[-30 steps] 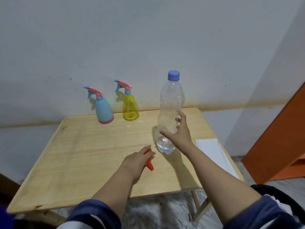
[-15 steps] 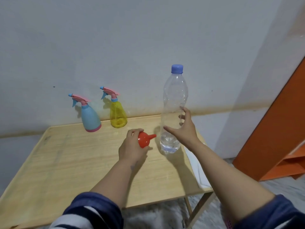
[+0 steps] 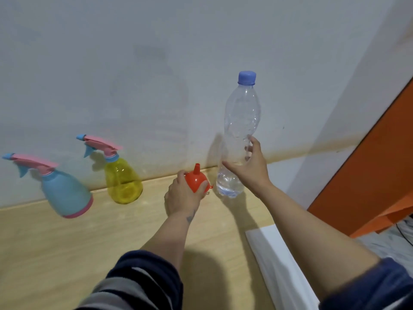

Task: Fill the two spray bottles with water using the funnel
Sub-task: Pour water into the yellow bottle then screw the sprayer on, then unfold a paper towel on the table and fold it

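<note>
Gripping the red funnel (image 3: 195, 180) in the left hand (image 3: 182, 195) and the capped water bottle (image 3: 240, 135) in the right hand (image 3: 250, 170) near the table's (image 3: 67, 253) far edge, a person prepares to fill two still-capped spray bottles (image 3: 124, 177), which likely need unscrewing next.

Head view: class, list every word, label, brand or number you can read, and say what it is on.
None can be read.
Water bottle: clear, no label visible.
Blue spray bottle, yellow spray bottle, funnel: plain, no print.
White sheet: blank.
</note>
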A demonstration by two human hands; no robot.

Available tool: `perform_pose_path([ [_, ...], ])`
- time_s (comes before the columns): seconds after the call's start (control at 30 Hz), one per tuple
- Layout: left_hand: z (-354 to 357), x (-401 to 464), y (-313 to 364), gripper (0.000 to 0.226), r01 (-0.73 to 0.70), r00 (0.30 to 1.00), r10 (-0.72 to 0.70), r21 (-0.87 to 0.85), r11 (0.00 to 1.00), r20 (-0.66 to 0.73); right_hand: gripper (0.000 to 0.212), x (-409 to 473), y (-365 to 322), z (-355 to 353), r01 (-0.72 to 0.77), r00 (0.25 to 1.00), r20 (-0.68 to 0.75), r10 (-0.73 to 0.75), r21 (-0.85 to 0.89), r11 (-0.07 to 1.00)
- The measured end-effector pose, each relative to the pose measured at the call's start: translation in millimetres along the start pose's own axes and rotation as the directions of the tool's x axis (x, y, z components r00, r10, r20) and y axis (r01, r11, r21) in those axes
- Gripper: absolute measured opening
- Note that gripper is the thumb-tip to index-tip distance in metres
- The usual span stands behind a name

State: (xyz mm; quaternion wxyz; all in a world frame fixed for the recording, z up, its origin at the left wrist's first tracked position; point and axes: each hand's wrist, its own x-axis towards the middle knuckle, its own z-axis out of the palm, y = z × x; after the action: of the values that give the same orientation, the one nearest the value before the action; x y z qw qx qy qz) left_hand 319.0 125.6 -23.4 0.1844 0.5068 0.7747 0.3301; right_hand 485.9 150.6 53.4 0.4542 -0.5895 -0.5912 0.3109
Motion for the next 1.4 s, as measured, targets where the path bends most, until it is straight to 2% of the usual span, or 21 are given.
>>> perform_pose_path([
  [0.27,37,39,-22,0.061,-0.050,0.999,0.050,0.113,0.992,0.007,0.095,45,18,23,-0.032,0.999,-0.014,0.033,0.024,0.999],
  [0.47,40,44,-29,0.066,-0.020,0.999,0.015,0.118,0.993,0.038,0.098,57,21,26,-0.017,0.998,0.056,0.016,0.012,1.000],
  [0.6,32,41,-27,0.087,0.005,0.998,-0.014,0.137,0.991,0.067,0.116,57,21,17,-0.068,0.986,0.154,0.065,0.012,0.998],
  [0.7,22,24,-17,0.089,0.009,0.999,-0.016,0.178,0.984,0.037,0.125,46,19,-2,-0.155,0.956,0.243,0.162,-0.051,0.987],
  [0.8,17,-10,-7,0.083,0.013,1.000,-0.016,0.195,0.981,0.015,0.104,19,24,-26,-0.181,0.922,0.308,0.234,-0.190,0.965],
  [0.9,20,-51,2,0.076,-0.022,0.999,0.015,0.230,0.973,0.033,0.076,-19,34,-51,-0.098,0.889,0.382,0.254,-0.382,0.919],
  [1.0,30,-95,11,0.067,-0.079,0.992,0.055,0.214,0.974,0.117,0.060,-58,50,-77,-0.018,0.854,0.445,0.271,-0.494,0.869],
  [1.17,48,-165,22,0.056,-0.207,0.952,0.159,0.168,0.964,0.263,0.041,-122,90,-110,0.061,0.862,0.441,0.250,-0.580,0.812],
  [1.27,56,-198,24,0.055,-0.244,0.911,0.146,0.217,0.945,0.385,0.037,-154,108,-115,0.083,0.878,0.426,0.220,-0.588,0.805],
  [1.4,62,-223,22,0.058,-0.266,0.884,0.114,0.288,0.920,0.453,0.039,-178,118,-111,0.112,0.892,0.412,0.187,-0.601,0.791],
])
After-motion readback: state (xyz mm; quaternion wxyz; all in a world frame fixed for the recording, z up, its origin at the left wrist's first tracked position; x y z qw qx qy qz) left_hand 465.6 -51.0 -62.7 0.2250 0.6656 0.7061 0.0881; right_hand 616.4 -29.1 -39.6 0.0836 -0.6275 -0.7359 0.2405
